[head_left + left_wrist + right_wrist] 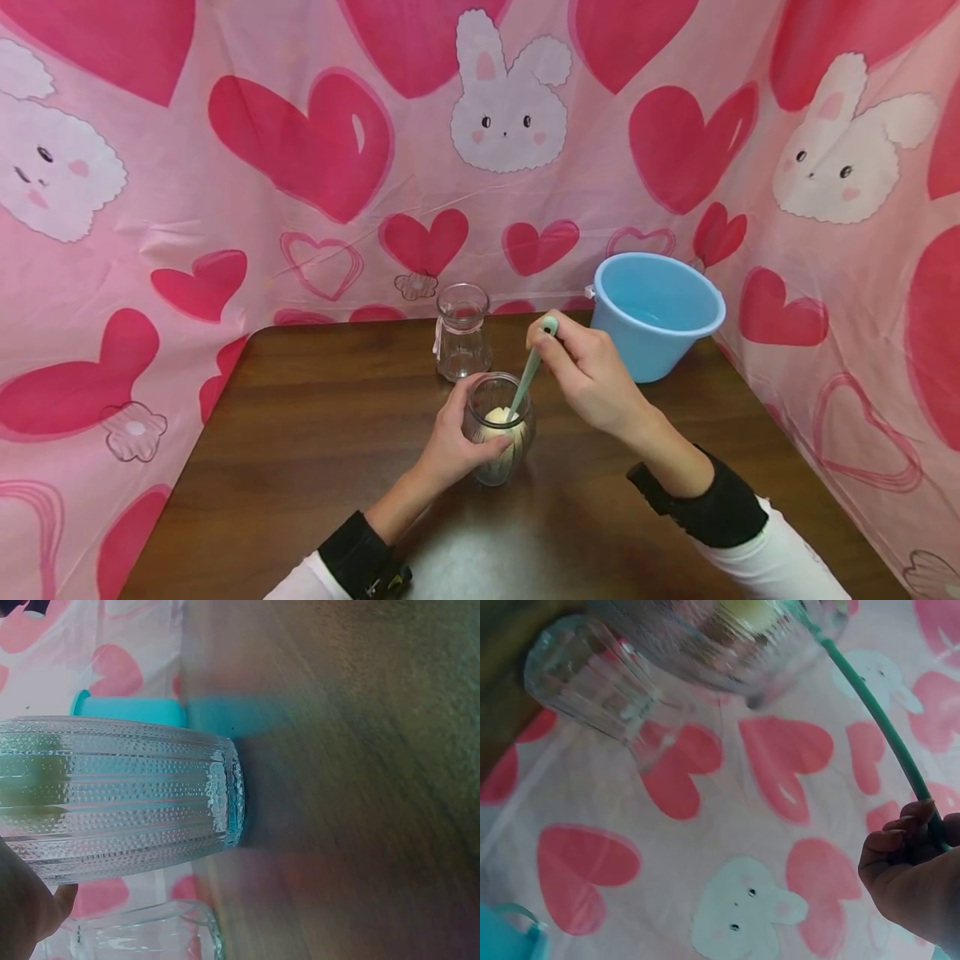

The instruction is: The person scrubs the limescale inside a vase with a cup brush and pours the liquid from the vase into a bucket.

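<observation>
A ribbed clear glass jar (498,429) stands on the brown table (315,433); a pale yellow sponge head (498,417) sits inside it. My left hand (457,446) grips the jar's side. My right hand (585,371) pinches the top of a thin teal brush handle (531,371) that slants down into the jar. The left wrist view shows the jar's dotted wall (127,799) close up. In the right wrist view my fingers (900,851) hold the handle (877,724) leading to the jar (727,645).
A second, empty glass jar (462,332) stands just behind the held one. A light blue bucket (654,312) sits at the table's back right. Pink heart-and-bunny sheeting (480,150) walls in the table on three sides.
</observation>
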The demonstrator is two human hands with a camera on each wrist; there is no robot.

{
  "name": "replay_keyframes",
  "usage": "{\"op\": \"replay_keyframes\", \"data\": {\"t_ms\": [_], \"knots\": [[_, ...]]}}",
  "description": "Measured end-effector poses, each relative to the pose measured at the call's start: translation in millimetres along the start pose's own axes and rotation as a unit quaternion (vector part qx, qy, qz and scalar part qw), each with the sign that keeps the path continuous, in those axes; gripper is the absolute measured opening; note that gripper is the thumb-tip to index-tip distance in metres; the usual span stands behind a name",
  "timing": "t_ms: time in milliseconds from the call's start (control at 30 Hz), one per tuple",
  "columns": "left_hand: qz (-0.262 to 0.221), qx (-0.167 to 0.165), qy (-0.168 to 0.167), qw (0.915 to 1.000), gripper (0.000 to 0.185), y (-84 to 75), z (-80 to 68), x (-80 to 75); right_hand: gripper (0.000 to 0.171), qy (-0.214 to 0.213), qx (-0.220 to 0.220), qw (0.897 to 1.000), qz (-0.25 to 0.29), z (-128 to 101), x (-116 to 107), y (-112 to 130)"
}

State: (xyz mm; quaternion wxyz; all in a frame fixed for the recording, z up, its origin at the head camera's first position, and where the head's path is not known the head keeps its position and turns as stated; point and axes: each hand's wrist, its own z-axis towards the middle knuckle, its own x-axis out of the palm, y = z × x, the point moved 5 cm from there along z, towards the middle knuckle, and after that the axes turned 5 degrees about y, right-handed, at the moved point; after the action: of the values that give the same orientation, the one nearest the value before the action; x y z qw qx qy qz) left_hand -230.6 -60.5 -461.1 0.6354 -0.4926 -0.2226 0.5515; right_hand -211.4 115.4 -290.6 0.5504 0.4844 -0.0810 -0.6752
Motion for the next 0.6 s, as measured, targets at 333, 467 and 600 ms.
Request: {"op": "replay_keyframes", "data": {"t_ms": [333,467,600], "knots": [[0.008,-0.005,0.001,1.0000,0.082,-4.7,3.2,-1.0,0.008,0.053,0.017,0.998,-0.002,-6.9,23.8,-15.5],[0.005,-0.008,0.003,1.0000,0.083,-4.4,2.7,-0.5,0.010,0.010,0.001,1.000,0.001,-2.9,10.0,-5.7],[-0.004,-0.008,0.002,1.0000,0.084,-3.6,1.3,0.2,0.010,-0.013,-0.016,1.000,-0.006,1.3,1.7,2.6]]}}
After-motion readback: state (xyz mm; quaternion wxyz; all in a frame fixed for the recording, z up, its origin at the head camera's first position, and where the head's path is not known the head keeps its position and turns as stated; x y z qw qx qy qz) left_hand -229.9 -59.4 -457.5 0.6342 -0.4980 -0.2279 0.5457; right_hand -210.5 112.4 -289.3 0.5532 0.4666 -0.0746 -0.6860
